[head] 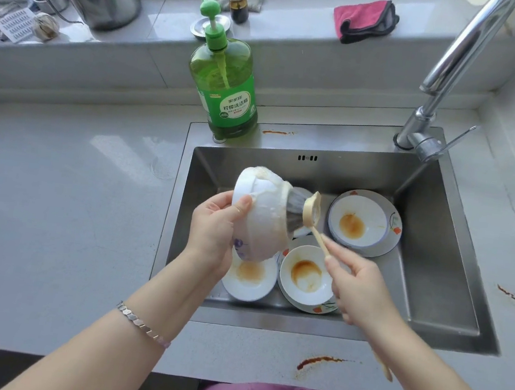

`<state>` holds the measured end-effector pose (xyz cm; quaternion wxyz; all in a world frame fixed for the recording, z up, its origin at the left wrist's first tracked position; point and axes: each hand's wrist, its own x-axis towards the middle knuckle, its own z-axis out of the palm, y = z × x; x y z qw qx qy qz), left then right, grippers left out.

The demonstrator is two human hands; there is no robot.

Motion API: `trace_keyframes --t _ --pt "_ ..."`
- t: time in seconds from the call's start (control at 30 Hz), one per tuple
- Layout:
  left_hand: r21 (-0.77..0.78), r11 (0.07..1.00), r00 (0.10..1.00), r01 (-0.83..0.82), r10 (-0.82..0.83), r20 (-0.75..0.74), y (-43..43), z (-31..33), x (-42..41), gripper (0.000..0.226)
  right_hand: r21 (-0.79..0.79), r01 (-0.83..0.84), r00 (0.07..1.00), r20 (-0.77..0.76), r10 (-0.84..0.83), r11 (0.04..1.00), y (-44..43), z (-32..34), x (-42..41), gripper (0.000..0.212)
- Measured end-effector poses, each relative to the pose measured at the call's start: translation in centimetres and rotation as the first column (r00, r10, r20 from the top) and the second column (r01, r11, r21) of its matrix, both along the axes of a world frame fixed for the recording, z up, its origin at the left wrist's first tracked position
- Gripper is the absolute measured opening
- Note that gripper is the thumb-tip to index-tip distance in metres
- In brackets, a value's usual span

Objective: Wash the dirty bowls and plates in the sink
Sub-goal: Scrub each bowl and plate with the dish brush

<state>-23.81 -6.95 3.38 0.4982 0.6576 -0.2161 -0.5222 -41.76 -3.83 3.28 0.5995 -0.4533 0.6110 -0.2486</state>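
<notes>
1. The left hand [213, 221] curls round the rim of the sudsy bowl [265, 222], held tilted above the sink [430, 266]; the right hand [359, 283] pinches the handle of the brush [308, 209], bristles against the bowl's outside.
2. Risk — suds make the bowl slick; a hard stroke could drop it onto the stained plates [357, 221] below.
3. Grey counter [52, 200] with rusty smears; green soap bottle [225, 92] behind the sink, tap [456, 67] at right, pink cloth [361, 18] on the sill.

Set in counter [52, 200]: sink [438, 251]. Over its left part a bowl [262, 221], dish brush [304, 215] touching its right side. In basin: plate [364, 222] far right; left dish [250, 279] and middle dish [306, 273] near, side by side. On far-left rim, detergent bottle [227, 92]; faucet [446, 72] far right.
</notes>
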Motion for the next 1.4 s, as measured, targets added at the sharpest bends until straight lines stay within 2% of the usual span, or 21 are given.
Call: trace_keyframes --t 0.13,0.2,0.3,0.43,0.57,0.7,0.77,0.87,0.93,1.0,1.13,1.2,1.27,1.4 --pt "0.038 0.998 0.998 -0.056 0.056 0.005 -0.6 -0.2 0.6 0.011 -0.029 -0.047 0.998 0.050 0.048 0.998 2.1 0.9 0.6 0.039" --pt "0.061 0.998 1.000 -0.015 0.016 -0.008 -0.3 -0.5 0.3 0.010 -0.055 -0.009 1.000 0.023 0.010 0.998 0.9 0.8 0.5 0.039" --pt "0.058 0.997 0.998 0.057 -0.056 -0.026 0.3 -0.6 -0.2 0.009 -0.012 0.064 0.998 -0.023 -0.064 0.998 -1.1 -0.2 -0.3 0.038" --pt "0.032 0.998 0.998 0.056 -0.057 0.021 0.1 -0.7 0.1 0.009 0.091 0.008 0.999 -0.040 -0.004 0.996 0.8 -1.9 -0.9 0.038" --pt "0.082 0.997 0.998 0.002 -0.007 0.058 -0.4 -1.9 0.8 0.010 0.044 -0.044 0.999 0.001 0.044 0.998 2.2 -1.3 0.5 0.038" --pt "0.129 0.987 0.994 0.095 -0.100 0.034 -0.8 -3.3 1.2 0.006 0.083 0.015 0.998 -0.064 -0.010 0.996 -1.4 -2.9 0.4 0.038" --pt "0.160 0.971 0.975 0.179 -0.196 0.101 -1.6 -4.2 1.7 0.008 0.138 -0.002 0.993 -0.116 0.018 0.990 -2.7 -4.2 0.1 0.039" --pt "0.265 0.914 0.882 0.308 -0.378 0.281 -3.7 -7.0 3.1 0.006 0.199 0.000 0.987 -0.155 0.031 0.980 -3.3 -5.8 -0.4 0.041" --pt "0.363 0.860 0.758 0.359 -0.495 0.425 -5.5 -9.6 4.2 0.009 0.202 0.036 0.981 -0.192 0.003 0.979 -3.6 -6.8 -0.5 0.041" --pt "0.448 0.812 0.654 0.374 -0.574 0.492 -7.3 -12.3 5.5 0.014 0.187 0.087 0.976 -0.215 -0.046 0.978 -4.2 -7.7 -0.3 0.040" --pt "0.547 0.754 0.534 0.364 -0.650 0.541 -9.8 -17.2 7.7 0.009 0.202 0.110 0.964 -0.262 -0.055 0.973 -5.0 -10.2 0.6 0.039" --pt "0.583 0.728 0.487 0.361 -0.680 0.548 -10.1 -19.3 8.3 0.022 0.203 0.116 0.960 -0.273 -0.057 0.972 -5.4 -11.5 1.1 0.039" --pt "0.586 0.726 0.469 0.360 -0.684 0.559 -10.2 -20.8 8.6 0.027 0.214 0.137 0.962 -0.261 -0.079 0.967 -5.8 -12.6 1.7 0.039" --pt "0.608 0.703 0.448 0.368 -0.707 0.547 -10.0 -22.5 8.8 0.022 0.291 0.182 0.961 -0.254 -0.107 0.939 -5.9 -13.6 3.1 0.037"
